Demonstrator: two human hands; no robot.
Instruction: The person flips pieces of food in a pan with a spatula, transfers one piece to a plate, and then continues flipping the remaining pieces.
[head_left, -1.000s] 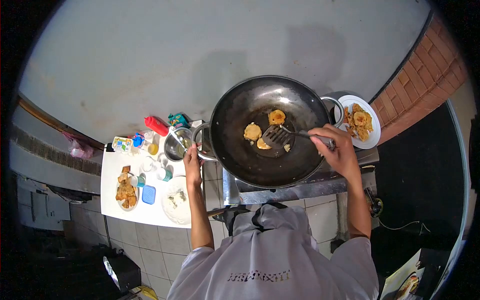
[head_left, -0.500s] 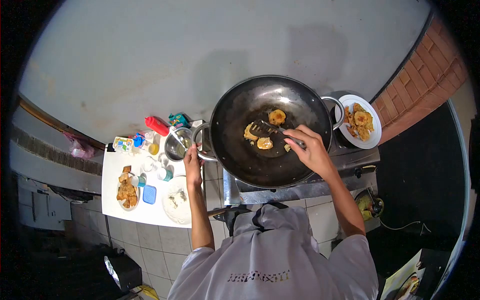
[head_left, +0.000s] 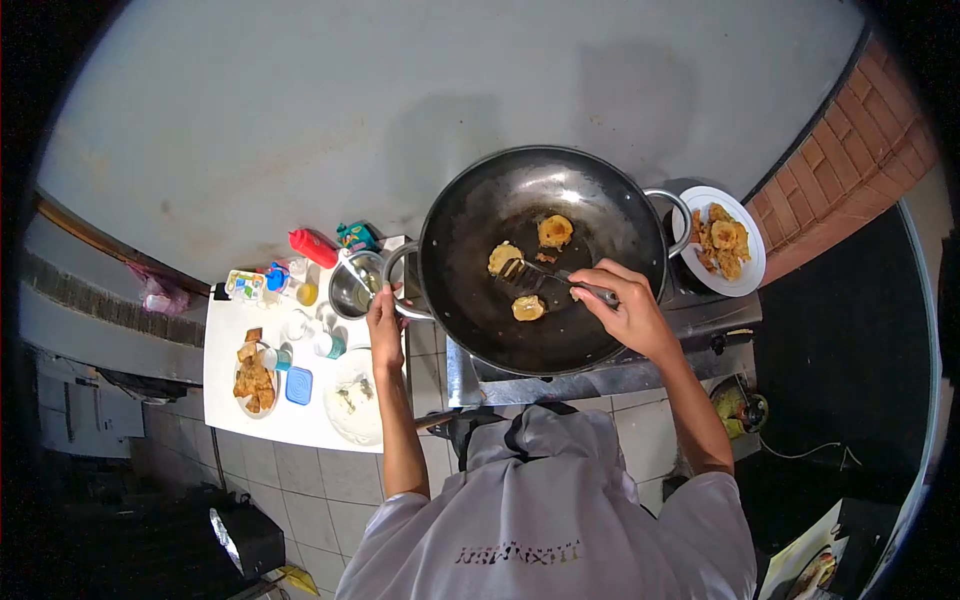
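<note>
A large dark wok (head_left: 590, 320) sits on the stove, with three small fried pieces in it. My right hand (head_left: 625, 305) is closed round the handle of a slotted spatula (head_left: 525, 275), whose blade lies in the wok beside the left piece (head_left: 504, 257). One browned piece (head_left: 555, 231) is higher up, and a paler one (head_left: 528, 308) is below the blade. My left hand (head_left: 383, 315) is closed at the wok's left handle (head_left: 398, 285), beside a metal bowl (head_left: 347, 290); a thin utensil shows at its fingertips, and its exact grip is unclear.
To the right of the wok stands a white plate of fried food (head_left: 755, 262). The white table (head_left: 310, 430) at left holds a plate of fried pieces (head_left: 254, 385), a blue lid (head_left: 299, 386), a red bottle (head_left: 312, 247), cups and a plate of white batter (head_left: 355, 400).
The spatula blade has moved down and slightly left, off the left piece. A small crumb now shows below the browned piece. My left hand has hardly moved.
</note>
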